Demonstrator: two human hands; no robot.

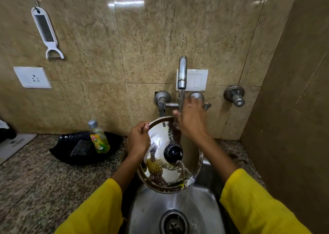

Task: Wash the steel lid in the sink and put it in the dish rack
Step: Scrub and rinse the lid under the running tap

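The round steel lid (pixel 165 173) with a black knob (pixel 173 152) is held tilted above the steel sink (pixel 147 210), its top side facing me with soap foam on it. My left hand (pixel 138 140) grips the lid's left rim. My right hand (pixel 191 120) is at the lid's upper right edge, fingers spread, under the stream of water from the tap (pixel 182 72). Water runs down over the lid into the sink. No dish rack is in view.
A dish soap bottle (pixel 98 137) and a scrub pad (pixel 81 147) lie on a black tray (pixel 114 143) on the granite counter (pixel 35 173) to the left. The sink drain (pixel 173 223) is below. Tiled walls stand behind and to the right.
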